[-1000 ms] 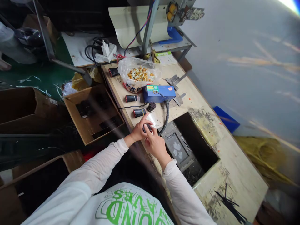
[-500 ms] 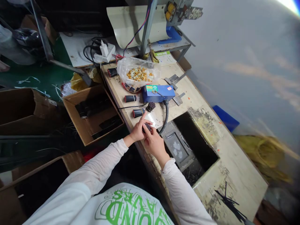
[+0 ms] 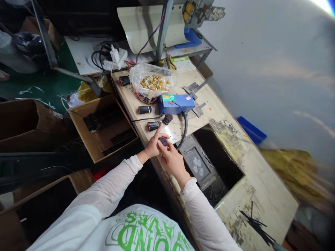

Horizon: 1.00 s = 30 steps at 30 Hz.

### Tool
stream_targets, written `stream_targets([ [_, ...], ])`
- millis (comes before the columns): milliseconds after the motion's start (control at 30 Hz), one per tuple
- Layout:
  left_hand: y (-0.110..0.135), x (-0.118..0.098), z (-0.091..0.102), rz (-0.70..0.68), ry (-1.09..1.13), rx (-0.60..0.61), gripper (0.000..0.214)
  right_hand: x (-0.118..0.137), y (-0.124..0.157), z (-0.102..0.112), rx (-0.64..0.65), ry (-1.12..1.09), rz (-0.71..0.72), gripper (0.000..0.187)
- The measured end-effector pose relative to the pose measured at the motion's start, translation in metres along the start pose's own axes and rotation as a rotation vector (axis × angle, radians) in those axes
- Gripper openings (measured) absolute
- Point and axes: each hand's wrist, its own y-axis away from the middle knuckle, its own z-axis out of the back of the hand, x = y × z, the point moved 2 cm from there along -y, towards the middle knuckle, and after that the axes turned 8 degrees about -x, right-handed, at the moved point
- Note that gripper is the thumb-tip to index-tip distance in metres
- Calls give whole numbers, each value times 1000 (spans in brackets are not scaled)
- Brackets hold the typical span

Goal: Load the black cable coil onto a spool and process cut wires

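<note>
My left hand (image 3: 152, 145) and my right hand (image 3: 173, 161) meet at the near edge of a worn wooden bench (image 3: 220, 115). Together their fingers close round a small upright bundle of black wires (image 3: 163, 141), whose dark end faces up. Two more banded black bundles (image 3: 154, 125) (image 3: 144, 109) lie just beyond my hands, and a short one (image 3: 168, 119) stands by a blue box (image 3: 176, 103). A black corrugated hose (image 3: 184, 130) runs from that box down past my right hand.
A plastic bag of yellow rings (image 3: 154, 83) lies behind the blue box. A rectangular opening (image 3: 217, 153) with a metal plate gapes to my right. An open cardboard box (image 3: 103, 123) with black bundles stands left of the bench. A power strip (image 3: 115, 59) with cables sits further back.
My hands have stayed on the bundle, with the fingers shifting slightly round it. The view has drifted a little.
</note>
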Motion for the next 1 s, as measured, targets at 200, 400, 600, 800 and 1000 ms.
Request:
stream_targets([
  [200, -1, -1, -1, 3, -33, -14, 100, -2, -4, -1, 22, 13, -60, 70],
  [400, -2, -3, 0, 18, -79, -2, 102, -2, -6, -2, 44, -32, -106, 76],
  [600, -2, -3, 0, 41, -73, -1, 96, -3, -8, 1, 55, -63, -130, 72],
  [800, -3, -6, 0, 12, -154, -29, 79, -15, -3, -18, -115, -437, -237, 83],
  [1000, -8, -7, 2, 30, -155, -58, 43, -23, -6, -30, -167, -881, -382, 83],
])
